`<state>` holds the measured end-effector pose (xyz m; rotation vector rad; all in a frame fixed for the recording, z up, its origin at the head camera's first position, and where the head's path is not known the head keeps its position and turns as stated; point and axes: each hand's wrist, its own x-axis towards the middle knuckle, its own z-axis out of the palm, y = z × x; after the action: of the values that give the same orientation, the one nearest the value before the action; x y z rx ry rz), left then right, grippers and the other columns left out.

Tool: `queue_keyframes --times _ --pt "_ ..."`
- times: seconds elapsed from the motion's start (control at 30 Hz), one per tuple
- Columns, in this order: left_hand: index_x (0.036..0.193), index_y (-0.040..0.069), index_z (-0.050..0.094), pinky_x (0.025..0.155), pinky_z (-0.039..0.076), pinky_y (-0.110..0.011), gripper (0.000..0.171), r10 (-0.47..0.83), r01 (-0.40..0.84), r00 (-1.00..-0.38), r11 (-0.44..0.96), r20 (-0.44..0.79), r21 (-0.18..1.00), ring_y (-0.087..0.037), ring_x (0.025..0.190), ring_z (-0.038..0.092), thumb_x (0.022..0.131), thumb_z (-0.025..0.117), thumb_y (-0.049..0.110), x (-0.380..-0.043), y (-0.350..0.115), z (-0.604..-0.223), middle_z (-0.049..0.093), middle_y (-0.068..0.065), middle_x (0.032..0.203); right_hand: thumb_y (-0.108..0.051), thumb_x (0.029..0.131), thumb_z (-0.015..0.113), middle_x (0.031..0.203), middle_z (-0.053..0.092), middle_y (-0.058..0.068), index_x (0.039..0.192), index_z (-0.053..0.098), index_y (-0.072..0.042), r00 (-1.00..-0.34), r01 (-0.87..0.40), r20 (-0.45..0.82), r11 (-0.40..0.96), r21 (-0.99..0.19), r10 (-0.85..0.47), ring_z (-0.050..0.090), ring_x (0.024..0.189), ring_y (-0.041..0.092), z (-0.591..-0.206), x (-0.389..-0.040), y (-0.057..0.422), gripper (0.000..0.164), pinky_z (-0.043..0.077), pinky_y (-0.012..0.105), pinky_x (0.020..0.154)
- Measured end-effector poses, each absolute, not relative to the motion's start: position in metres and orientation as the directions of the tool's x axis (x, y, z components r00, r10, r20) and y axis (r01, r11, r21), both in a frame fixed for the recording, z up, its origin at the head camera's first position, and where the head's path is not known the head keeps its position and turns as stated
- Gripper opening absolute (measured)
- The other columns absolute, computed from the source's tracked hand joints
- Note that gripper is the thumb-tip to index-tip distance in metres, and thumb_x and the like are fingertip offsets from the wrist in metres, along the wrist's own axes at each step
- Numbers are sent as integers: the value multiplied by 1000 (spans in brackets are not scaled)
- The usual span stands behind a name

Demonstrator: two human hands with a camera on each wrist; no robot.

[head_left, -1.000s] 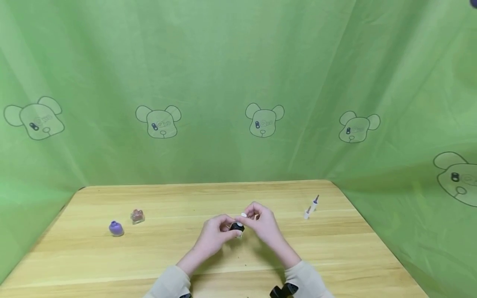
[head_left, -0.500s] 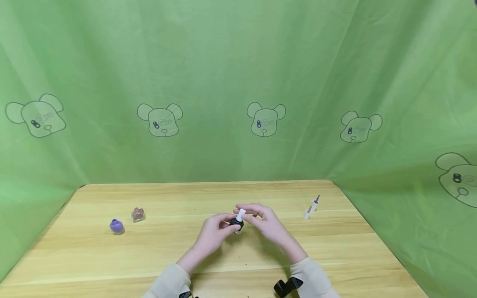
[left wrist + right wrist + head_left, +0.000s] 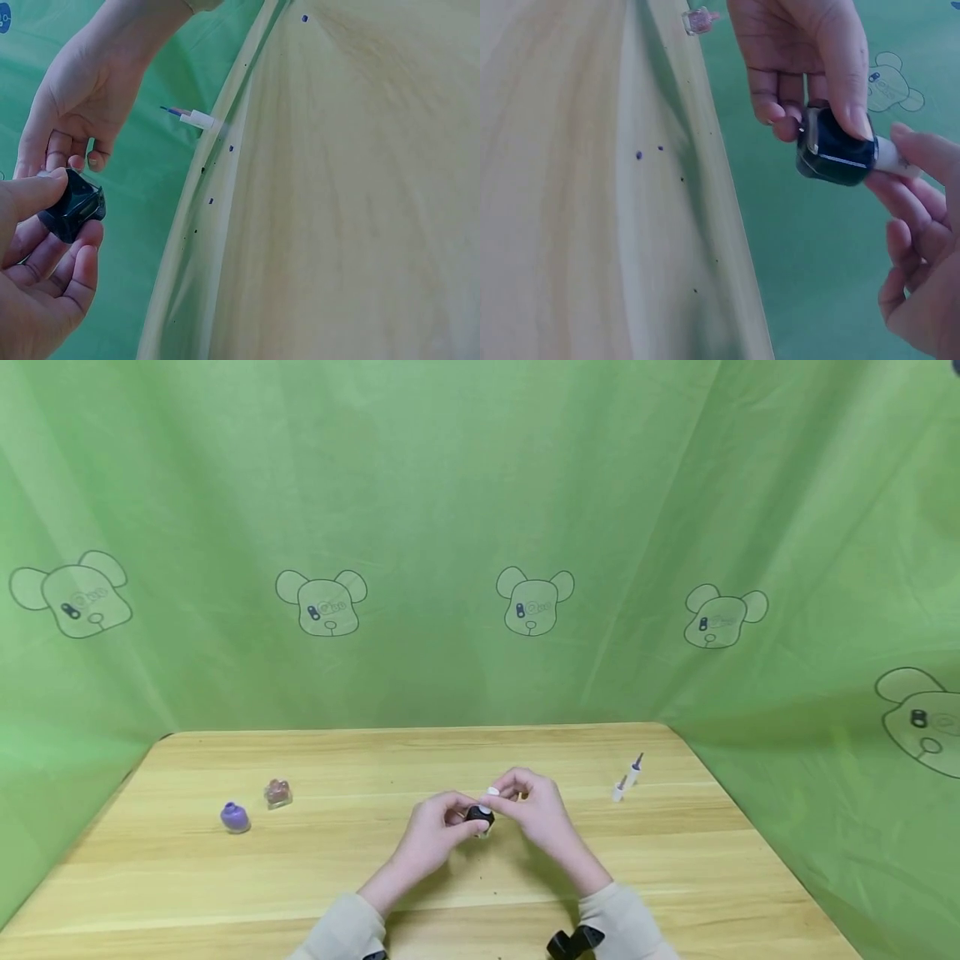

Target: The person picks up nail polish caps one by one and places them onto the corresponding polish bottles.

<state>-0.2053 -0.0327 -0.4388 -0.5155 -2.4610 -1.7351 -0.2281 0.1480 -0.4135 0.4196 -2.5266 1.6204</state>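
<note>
A dark nail polish bottle [image 3: 478, 816] with a white cap [image 3: 892, 159] is held above the middle of the table. The fingers and thumb of my left hand [image 3: 431, 835] grip its body from the sides. My right hand [image 3: 538, 817] pinches the white cap between thumb and fingers, and its thumb covers part of the cap in the head view. In the right wrist view the cap sits against the bottle's neck; whether it is fully tight I cannot tell. My left thumb lies across the dark bottle [image 3: 73, 206] in the left wrist view.
A purple polish bottle [image 3: 235, 817] and a pinkish clear bottle [image 3: 277, 793] stand uncapped at the left. Two white brush caps [image 3: 627, 778] stand brush-up at the right. Small dark specks dot the wooden table [image 3: 337, 877]. A green curtain [image 3: 427, 527] surrounds it.
Half a second ago my right fingers reached further left around the white cap, showing it more. Now they are drawn back, as one second ago. My left hand keeps its grip on the bottle.
</note>
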Motion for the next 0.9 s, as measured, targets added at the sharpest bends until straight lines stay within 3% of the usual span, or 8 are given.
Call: queue_keyframes --times 0.17,0.37,0.63,0.73,0.9 --pt "98 4 70 66 51 -16 24 213 326 -939 300 270 897 -8 74 58 81 78 18 -204 -32 -439 72 -8 91 -18 73 85 69 63 3 81 65 -5 -966 -258 232 359 -897 -113 54 62 7 -414 -225 143 25 47 18 59" --pt "101 3 70 67 52 -16 26 207 326 -940 304 272 895 -6 75 59 82 77 18 -204 -33 -440 72 -10 93 -21 76 83 77 64 1 85 65 -9 -964 -264 232 386 -884 -128 55 70 10 -416 -229 143 23 44 20 64" --pt "110 3 70 66 52 -18 32 203 312 -945 311 258 898 -10 78 63 85 74 22 -207 -34 -442 71 -13 103 -22 90 68 114 71 11 124 62 -8 -891 -400 266 358 -844 -368 62 95 13 -416 -236 155 37 47 22 79" --pt "112 3 70 67 52 -18 32 204 303 -947 303 249 904 -10 79 64 86 74 22 -208 -34 -443 71 -13 104 -21 92 65 122 69 11 127 61 -6 -862 -421 260 330 -845 -435 62 98 14 -415 -235 158 38 48 23 82" --pt "112 3 69 66 52 -18 32 210 294 -948 298 238 908 -9 76 63 86 73 22 -208 -35 -442 72 -13 103 -22 93 65 118 71 10 124 64 -7 -870 -391 223 342 -854 -439 62 94 14 -414 -235 159 34 48 26 83"
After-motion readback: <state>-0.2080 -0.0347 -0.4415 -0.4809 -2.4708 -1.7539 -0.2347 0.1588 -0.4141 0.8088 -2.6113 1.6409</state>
